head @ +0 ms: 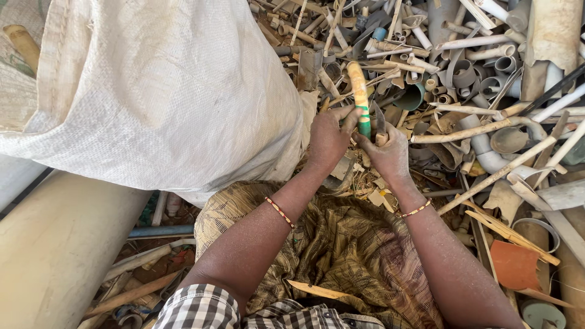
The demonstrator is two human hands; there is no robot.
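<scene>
My left hand grips a short dirty cream pipe piece with a green band near its lower end; the piece stands almost upright over the scrap pile. My right hand sits right beside it, closed around the wooden handle of a small dark knife whose blade rests against the green band. Both wrists wear thin beaded bangles. My lap is covered by a brown patterned cloth.
A large white woven sack bulges on the left. A heap of broken grey and cream pipe scraps fills the top and right. A wide cream pipe lies at lower left, an orange shard at lower right.
</scene>
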